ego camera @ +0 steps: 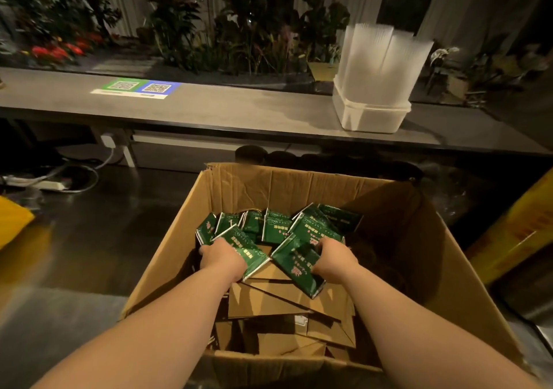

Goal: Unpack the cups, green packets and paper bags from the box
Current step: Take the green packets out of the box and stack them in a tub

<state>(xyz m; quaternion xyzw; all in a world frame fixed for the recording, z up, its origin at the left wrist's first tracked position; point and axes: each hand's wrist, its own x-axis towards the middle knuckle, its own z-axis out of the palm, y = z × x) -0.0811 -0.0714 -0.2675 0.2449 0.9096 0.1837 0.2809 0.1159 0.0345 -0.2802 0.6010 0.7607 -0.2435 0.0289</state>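
An open cardboard box (449, 269) stands on the floor in front of me. Inside it, several green packets (278, 230) lie in a loose heap on top of flat brown paper bags (269, 302). Both my arms reach down into the box. My left hand (223, 258) grips green packets at the left of the heap. My right hand (335, 261) grips a green packet (294, 261) at the right. Stacks of clear cups (380, 59) stand upside down on the grey counter (209, 107) beyond the box, at the right.
QR-code stickers (136, 88) lie on the counter at the left. Plants (239, 23) line the far side of the counter. A power strip with cables (54, 183) lies on the floor at the left. Yellow objects sit at the left edge (12, 224) and the right edge (520, 227).
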